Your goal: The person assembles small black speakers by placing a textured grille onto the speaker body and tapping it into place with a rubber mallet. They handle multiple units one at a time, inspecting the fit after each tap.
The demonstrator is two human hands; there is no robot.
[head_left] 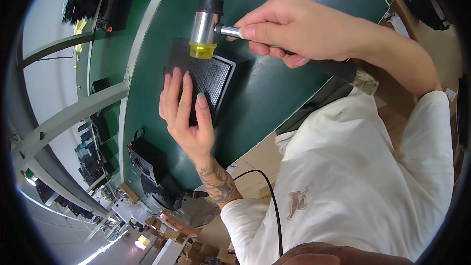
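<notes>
My right hand (299, 29) is wrapped round the handle of a mallet (202, 27), close to its head. The mallet's head is a silver cylinder with a black cap at the top and a yellow cap at the bottom. Its dark grip end sticks out below my wrist. The yellow cap hangs over a black speaker (212, 79) with a perforated metal grille; I cannot tell whether it touches. My left hand (189, 113) rests on the speaker's near left part, fingers spread over the grille and holding nothing. Part of the speaker is hidden under that hand.
The speaker lies on a green worktable (274, 98). Another black speaker box (147, 159) stands at the table's left end. A white metal frame (81, 110) runs along the left side, with shelves beyond. Cardboard boxes lie on the floor. A black cable (274, 201) hangs before my shirt.
</notes>
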